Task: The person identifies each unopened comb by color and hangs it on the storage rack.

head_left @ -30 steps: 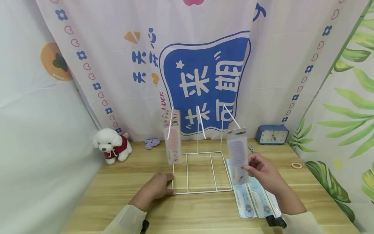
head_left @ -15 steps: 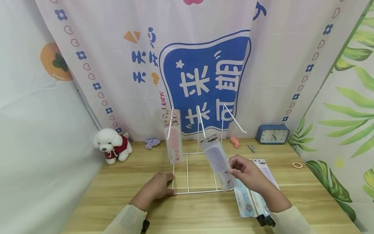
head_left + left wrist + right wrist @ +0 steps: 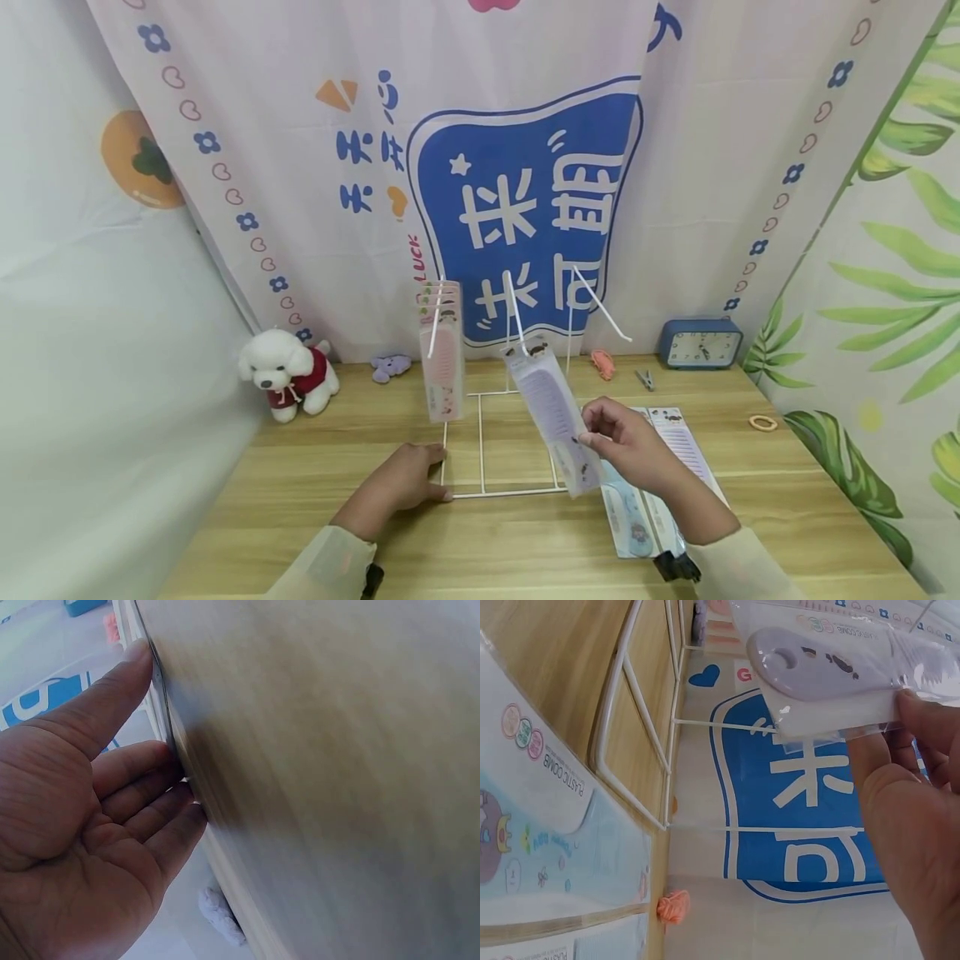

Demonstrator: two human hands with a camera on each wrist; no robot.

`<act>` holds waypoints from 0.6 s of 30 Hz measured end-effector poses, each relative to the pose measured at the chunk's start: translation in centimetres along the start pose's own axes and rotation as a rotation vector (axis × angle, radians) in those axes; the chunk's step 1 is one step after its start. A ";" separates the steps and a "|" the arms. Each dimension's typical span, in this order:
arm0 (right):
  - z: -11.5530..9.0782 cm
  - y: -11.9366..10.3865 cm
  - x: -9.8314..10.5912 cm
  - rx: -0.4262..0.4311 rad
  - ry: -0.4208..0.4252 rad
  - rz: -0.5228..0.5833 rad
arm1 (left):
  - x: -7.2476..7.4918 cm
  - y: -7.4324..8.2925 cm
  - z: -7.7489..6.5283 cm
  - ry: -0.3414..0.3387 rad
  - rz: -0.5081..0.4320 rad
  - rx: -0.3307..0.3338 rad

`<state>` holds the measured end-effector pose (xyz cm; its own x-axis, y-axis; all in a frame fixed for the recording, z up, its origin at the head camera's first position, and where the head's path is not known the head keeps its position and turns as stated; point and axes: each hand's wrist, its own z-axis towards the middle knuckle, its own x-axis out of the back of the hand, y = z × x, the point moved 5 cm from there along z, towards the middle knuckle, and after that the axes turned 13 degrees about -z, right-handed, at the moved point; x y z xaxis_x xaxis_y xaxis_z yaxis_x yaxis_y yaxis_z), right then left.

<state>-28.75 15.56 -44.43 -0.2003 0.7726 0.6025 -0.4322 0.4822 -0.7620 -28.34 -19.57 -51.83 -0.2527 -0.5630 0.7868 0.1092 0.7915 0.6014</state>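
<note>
My right hand [image 3: 626, 442] pinches the lower side edge of a packaged purple comb [image 3: 555, 417], which hangs tilted in front of the white wire rack [image 3: 482, 467]. The pack's top overlaps the tip of the rack's middle hook [image 3: 516, 312]. In the right wrist view, thumb and fingers hold the clear pack by the comb's handle end [image 3: 817, 664]. My left hand [image 3: 405, 477] touches the front left corner of the rack's base, thumb at the front wire. The left wrist view shows its fingers [image 3: 135, 772] nearly straight against the base and table. Several packaged pink combs [image 3: 442, 354] hang on the left hook.
Blue comb packs [image 3: 630, 517] and a purple one [image 3: 678, 442] lie right of the rack, partly behind my right arm. Farther back are a plush dog [image 3: 288, 371], a purple toy [image 3: 390, 367], an orange item [image 3: 602, 364], a clip [image 3: 645, 380], a clock [image 3: 701, 346] and a wooden ring [image 3: 762, 423].
My right hand has carried the purple comb pack left from the right hook to the middle hook, and its top has shifted slightly onto the hook's tip. The left hand stays put.
</note>
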 end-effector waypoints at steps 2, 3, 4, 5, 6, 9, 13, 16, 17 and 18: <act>0.4 0.2 -0.3 -0.021 0.019 -0.005 | -0.1 0.0 0.1 0.000 0.005 0.001; 0.6 0.2 -0.5 -0.036 0.032 -0.005 | -0.2 -0.1 0.1 0.001 0.006 0.002; 1.0 0.2 -0.8 -0.047 0.047 -0.004 | -0.1 -0.1 0.0 0.003 0.007 0.005; 1.4 0.2 -1.0 -0.061 0.062 -0.002 | -0.1 -0.2 0.0 0.003 0.014 0.004; 1.9 0.1 -1.3 -0.073 0.078 0.000 | -0.1 -0.2 0.0 0.003 0.013 0.008; 3.6 -0.1 -2.2 -0.118 0.132 0.010 | -0.1 -0.3 -0.1 0.000 0.010 0.015; 6.0 -0.1 -3.1 -0.187 0.180 0.034 | -0.1 -0.3 -0.2 0.001 0.007 0.010; 7.7 0.3 -3.6 -0.205 0.198 0.071 | -0.1 -0.2 -0.1 0.002 0.004 -0.005; 8.3 0.4 -3.7 -0.197 0.204 0.080 | -0.1 -0.2 0.0 0.002 0.003 -0.011; 8.8 0.6 -3.8 -0.185 0.211 0.083 | -0.1 -0.1 0.0 0.000 0.002 -0.015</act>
<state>-35.98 9.28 -45.14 -0.0329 0.8719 0.4885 -0.2503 0.4660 -0.8486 -28.33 -19.60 -51.94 -0.2522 -0.5616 0.7880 0.1236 0.7890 0.6019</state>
